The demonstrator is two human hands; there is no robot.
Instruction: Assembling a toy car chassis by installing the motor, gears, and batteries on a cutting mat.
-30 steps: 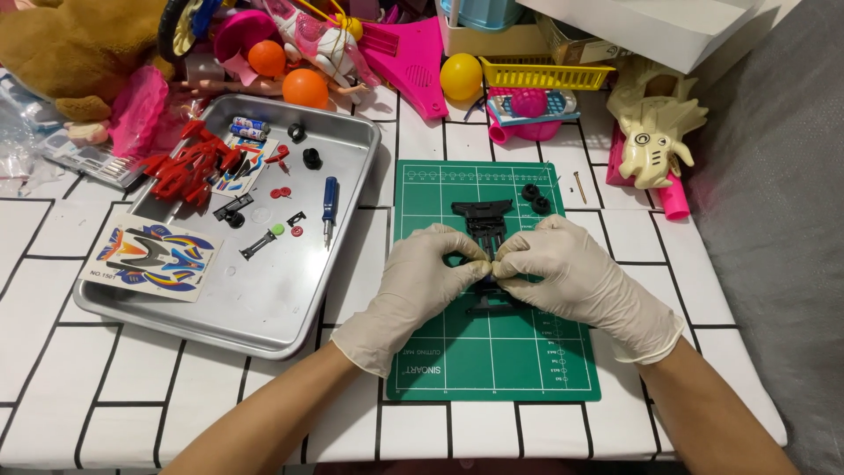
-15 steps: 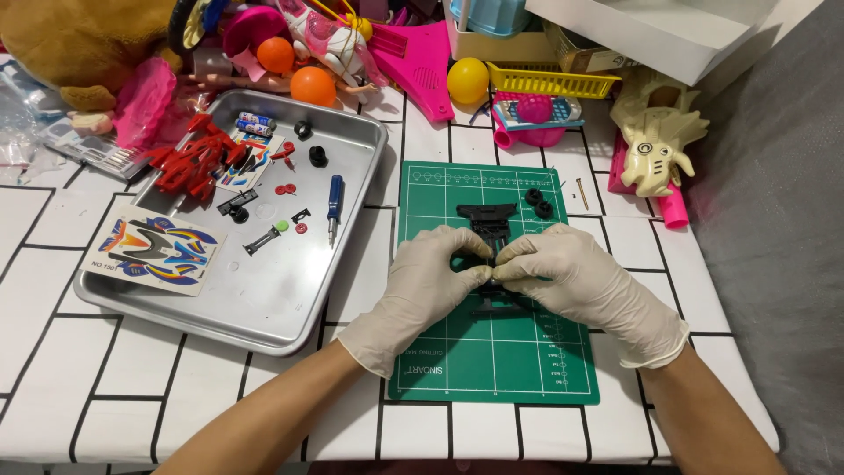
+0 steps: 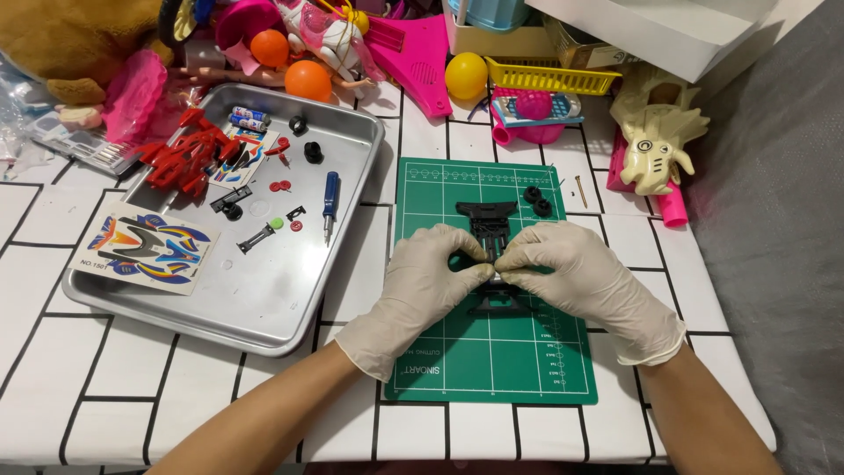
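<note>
White grid-lined desk (image 3: 105,387), toys crowding the far edge. Green cutting mat (image 3: 492,361) lying at centre. Silver metal tray (image 3: 264,303) at left holding red plastic parts (image 3: 185,158), sticker sheet (image 3: 145,246), blue screwdriver (image 3: 330,198). Gloved left hand (image 3: 422,281) and right hand (image 3: 580,277) pinching the black plastic chassis (image 3: 488,224) on the mat, fingers closed on it.

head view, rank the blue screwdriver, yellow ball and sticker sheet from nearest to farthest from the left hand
1. Blue screwdriver, in the metal tray, just up and left of the left hand.
2. Yellow ball, at the table's far edge, above the green mat.
3. Sticker sheet, on the tray's far left side.
</note>
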